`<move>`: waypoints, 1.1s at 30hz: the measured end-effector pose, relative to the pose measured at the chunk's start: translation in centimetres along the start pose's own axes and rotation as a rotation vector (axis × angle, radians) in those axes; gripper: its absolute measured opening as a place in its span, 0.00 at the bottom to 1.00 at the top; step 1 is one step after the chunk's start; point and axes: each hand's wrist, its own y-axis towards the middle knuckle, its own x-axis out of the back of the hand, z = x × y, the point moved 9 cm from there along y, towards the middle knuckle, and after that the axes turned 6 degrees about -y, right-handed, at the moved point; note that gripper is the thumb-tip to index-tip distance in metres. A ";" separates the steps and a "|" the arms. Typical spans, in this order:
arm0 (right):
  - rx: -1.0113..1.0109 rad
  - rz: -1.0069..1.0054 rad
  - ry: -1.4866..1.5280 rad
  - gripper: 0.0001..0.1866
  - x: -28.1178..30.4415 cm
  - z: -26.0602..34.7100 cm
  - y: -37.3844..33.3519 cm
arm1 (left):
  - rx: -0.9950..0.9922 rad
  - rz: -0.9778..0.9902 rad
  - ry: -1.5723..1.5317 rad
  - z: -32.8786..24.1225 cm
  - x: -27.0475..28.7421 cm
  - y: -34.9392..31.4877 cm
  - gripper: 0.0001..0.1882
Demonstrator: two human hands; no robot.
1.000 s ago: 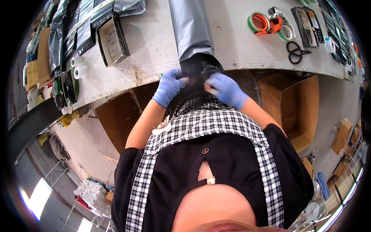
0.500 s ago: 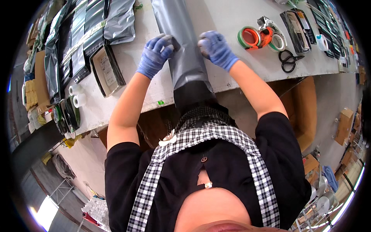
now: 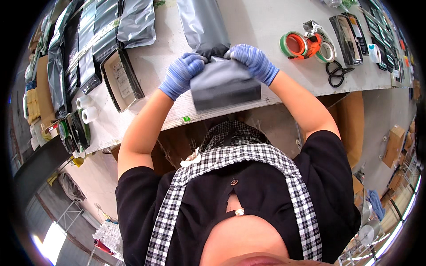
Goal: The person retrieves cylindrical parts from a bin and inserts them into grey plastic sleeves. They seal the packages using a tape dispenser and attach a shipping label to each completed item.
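I see both gloved hands closed on a grey mailer bag (image 3: 222, 84) lying at the white table's (image 3: 275, 31) near edge: left hand (image 3: 181, 74) grips its 9 o'clock corner, right hand (image 3: 254, 62) its 2 o'clock corner. Tape rolls (image 3: 306, 45) and scissors (image 3: 336, 73) sit at 3 o'clock.

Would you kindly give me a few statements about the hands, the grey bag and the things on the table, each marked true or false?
1. Both hands, left hand and right hand, wear blue gloves. True.
2. Both grip the grey poly mailer bag. True.
3. The black scissors lie left of the bag. False: they lie to its right, near the tape rolls.
4. The left hand holds the scissors. False: it holds the bag.
5. The bag lies on the white table. True.
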 end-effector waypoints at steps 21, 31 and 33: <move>-0.779 -0.264 0.013 0.11 -1.5 8.4 -8.8 | 0.977 -0.630 -0.355 -8.8 -4.8 -12.2 0.23; -0.430 -0.027 -0.163 0.36 -3.3 12.6 -8.8 | 0.546 -0.255 -0.204 -13.6 -7.3 -8.3 0.40; -0.511 0.006 -0.073 0.41 -5.2 11.5 -11.3 | 0.608 -0.234 -0.270 -12.9 -10.0 -9.7 0.45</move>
